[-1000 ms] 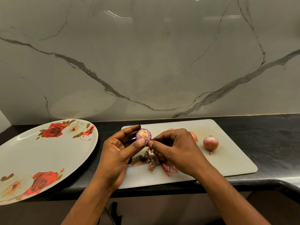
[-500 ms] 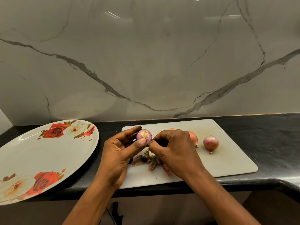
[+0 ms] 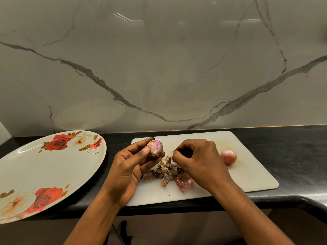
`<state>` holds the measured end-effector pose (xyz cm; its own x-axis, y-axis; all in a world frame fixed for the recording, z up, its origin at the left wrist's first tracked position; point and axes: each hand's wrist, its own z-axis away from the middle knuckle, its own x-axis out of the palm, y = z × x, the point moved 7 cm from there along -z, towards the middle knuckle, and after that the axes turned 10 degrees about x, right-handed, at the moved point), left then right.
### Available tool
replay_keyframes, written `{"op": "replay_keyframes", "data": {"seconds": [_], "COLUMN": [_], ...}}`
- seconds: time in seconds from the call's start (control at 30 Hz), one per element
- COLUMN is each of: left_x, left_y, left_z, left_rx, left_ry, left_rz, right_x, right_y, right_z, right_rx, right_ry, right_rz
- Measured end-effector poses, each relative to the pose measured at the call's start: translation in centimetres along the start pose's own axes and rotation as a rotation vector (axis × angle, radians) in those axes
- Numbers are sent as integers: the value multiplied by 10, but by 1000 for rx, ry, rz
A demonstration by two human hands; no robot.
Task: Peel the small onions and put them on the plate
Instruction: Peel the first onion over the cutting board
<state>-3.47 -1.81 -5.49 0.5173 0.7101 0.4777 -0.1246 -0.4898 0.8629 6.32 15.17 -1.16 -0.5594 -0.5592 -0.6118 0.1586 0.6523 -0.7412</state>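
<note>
Head view showed the task at an early stage: the plate (image 3: 44, 167), set on the dark counter (image 3: 292, 151) to the left of the cutting board (image 3: 247, 174), carried no onion at all. The left hand (image 3: 129, 167) gripped one small onion (image 3: 155, 148) between its thumb and curled fingers, raised over the board's far left part. Its pink-purple flesh was mostly bare, with a tan patch at one end and some brownish matter along the lower edge, so it looked nearly peeled, though perhaps not quite clean. The right hand (image 3: 198, 156) was just beside it, not touching it, with its fingers curled in and thumb and forefinger pinching a thin scrap of skin (image 3: 174, 150). Below and between the hands a pile of peels (image 3: 168, 171) lay on the board. A second onion (image 3: 228, 157) rested on the board just past the right hand, in its reddish skin and unpeeled. Whether more onions lay hidden behind that hand could not be told. As I judged it, what remained was dropping the scrap, clearing any last bits, placing this onion on the plate, then peeling the other.
</note>
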Motion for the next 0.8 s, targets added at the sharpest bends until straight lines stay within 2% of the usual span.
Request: {"op": "replay_keyframes", "data": {"seconds": [0.37,0.47,0.63,0.8], "left_x": [3,6,10,10], "left_y": [4,5,5,1], "left_z": [0,1,2,2], "left_rx": [53,61,72,59], "left_ry": [27,13,-19,-56], "left_rz": [-139,-159,-182,-255], "right_x": [3,1,-6,-6], "right_y": [-4,-5,-12,-23], "right_z": [1,0,0,5], "right_rx": [-48,-62,-132,-223], "right_ry": [-124,-105,-105,-171], "right_rz": [29,-19,-132,-98]}}
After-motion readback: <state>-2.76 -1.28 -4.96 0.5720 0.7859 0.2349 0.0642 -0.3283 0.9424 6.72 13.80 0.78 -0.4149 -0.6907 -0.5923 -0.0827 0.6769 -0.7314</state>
